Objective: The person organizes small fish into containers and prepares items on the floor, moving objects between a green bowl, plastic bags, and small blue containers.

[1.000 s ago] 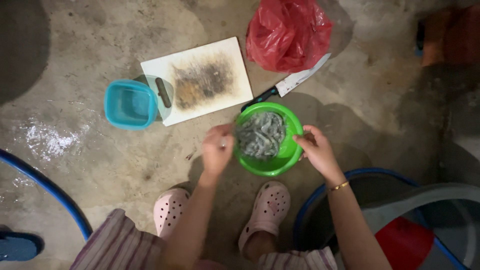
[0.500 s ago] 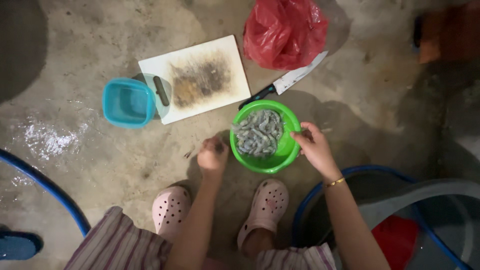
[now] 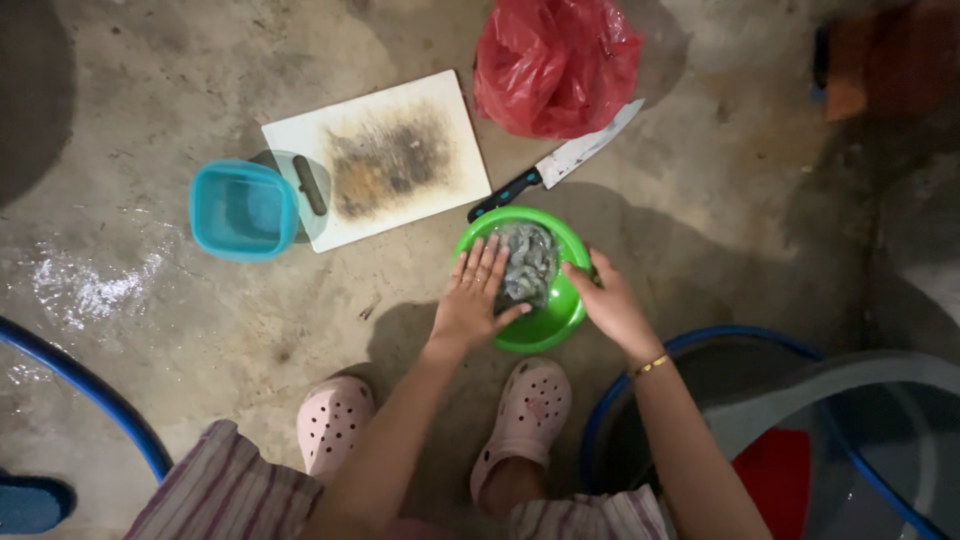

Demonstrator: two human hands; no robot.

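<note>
Bare grey concrete floor, stained, with a wet shiny patch at left. Landmark: round green plastic bowl, sitting directly on the floor.

- Kitchen knife, black handle and steel blade: just beyond the bowl, handle end near its rim, blade angled away to the right.
- White rectangular cutting board with dark smeared centre: beyond the bowl, to its left.
- Square teal plastic container: left of the bowl, against the board's left edge.
- Crumpled red plastic bag: farthest beyond the bowl, past the knife.
- 2 pink perforated clogs: on the near side of the bowl.
- Blue hose: curving across the floor, far left.
</note>
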